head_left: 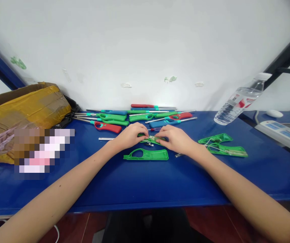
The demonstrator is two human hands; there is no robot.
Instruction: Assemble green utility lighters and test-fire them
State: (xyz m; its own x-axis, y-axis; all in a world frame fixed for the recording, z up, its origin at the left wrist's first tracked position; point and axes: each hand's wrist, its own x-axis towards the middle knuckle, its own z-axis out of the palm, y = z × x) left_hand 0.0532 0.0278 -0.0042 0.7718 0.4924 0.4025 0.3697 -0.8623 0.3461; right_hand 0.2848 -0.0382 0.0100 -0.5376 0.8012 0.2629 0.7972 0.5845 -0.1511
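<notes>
Both hands work on an opened green gas lighter at the middle of the blue table. Its inner parts and a thin white wire show between the hands. My left hand is closed with its fingertips on the lighter's left part, and a metal tube sticks out to the left past that hand. My right hand pinches its right part, covering some of it. Nearer to me lies a loose green shell half, its inside facing up. A small metal piece shows partly beneath my right wrist.
Red, green and blue lighters lie along the wall. Opened green shell parts with a wire sit to the right. A water bottle and a power strip stand further right. A taped carton occupies the left.
</notes>
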